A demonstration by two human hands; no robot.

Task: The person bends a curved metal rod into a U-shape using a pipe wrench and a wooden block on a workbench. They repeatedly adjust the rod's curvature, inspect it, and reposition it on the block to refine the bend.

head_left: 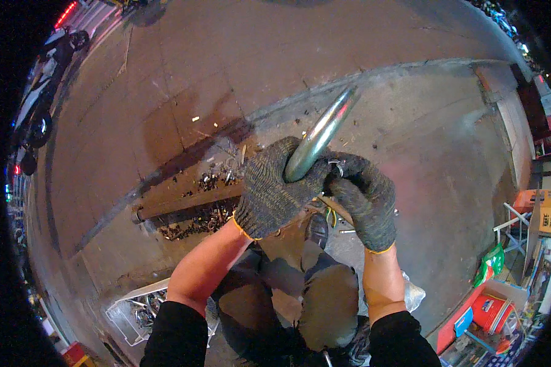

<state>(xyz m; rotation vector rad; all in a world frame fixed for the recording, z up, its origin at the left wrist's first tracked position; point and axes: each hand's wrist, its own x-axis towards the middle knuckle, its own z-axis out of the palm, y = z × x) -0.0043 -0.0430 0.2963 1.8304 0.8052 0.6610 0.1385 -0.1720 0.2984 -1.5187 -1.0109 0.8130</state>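
In front of me, my left hand, in a dark knitted glove, is wrapped round a shiny metal tube. The tube slants up and to the right, with its far end free in the air. Beside its near end is my right hand, gloved the same way, with its fingers curled together in a pinch. A small silvery metal piece shows at those fingertips, partly covered by them; its exact kind is unclear. Both hands are close together above my knees, and the glove fingers hide where the parts meet.
Left of my hands, a long rusty metal bar lies on the ground among scattered small hardware. A clear plastic crate of metal parts stands lower left. At right are a green bag, a red container and a white folding frame.
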